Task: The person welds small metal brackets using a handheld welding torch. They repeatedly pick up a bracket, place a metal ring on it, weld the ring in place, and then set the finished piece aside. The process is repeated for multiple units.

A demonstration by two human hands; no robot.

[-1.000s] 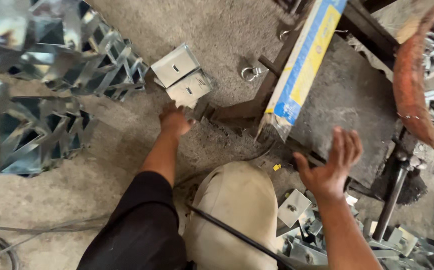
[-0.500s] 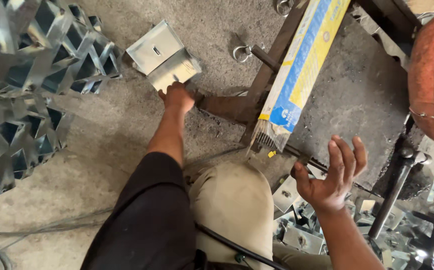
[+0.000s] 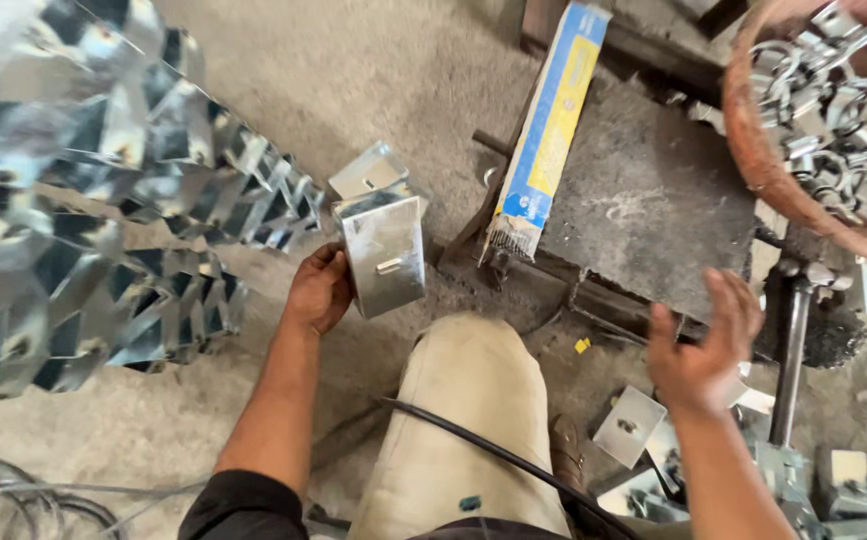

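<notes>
A: Item one?
B: Bent metal bracket (image 3: pixel 384 250), shiny grey sheet, small stud on its face. Held above the concrete floor (image 3: pixel 374 70), just left of the person's knee (image 3: pixel 474 400).

A: Held by what?
B: Left hand (image 3: pixel 319 290), gripping the bracket's left edge. Fingers (image 3: pixel 329 262) curl around that edge; thumb side hidden behind the plate.

A: Other hand?
B: Right hand (image 3: pixel 699 350), palm up, fingers (image 3: pixel 729 300) spread and holding nothing. It hovers over small square metal plates (image 3: pixel 629 425) lying on the floor.

A: Nearest neighbours of the bracket?
B: A second bracket (image 3: pixel 369 170) of the same kind on the floor, just behind it. To the left, a large heap of stacked brackets (image 3: pixel 104 220), overlapping in rows.

A: To the right?
B: Long blue-and-yellow carton (image 3: pixel 549 130), open at its near end with thin rods showing, resting on the edge of a dark steel work surface (image 3: pixel 654 190).

A: Further out?
B: Rust-coloured round basin (image 3: pixel 824 100) at top right, filled with metal rings and clamps. A black cable (image 3: pixel 494 450) crosses the knee; grey cables (image 3: pixel 34 500) coil at bottom left.
</notes>
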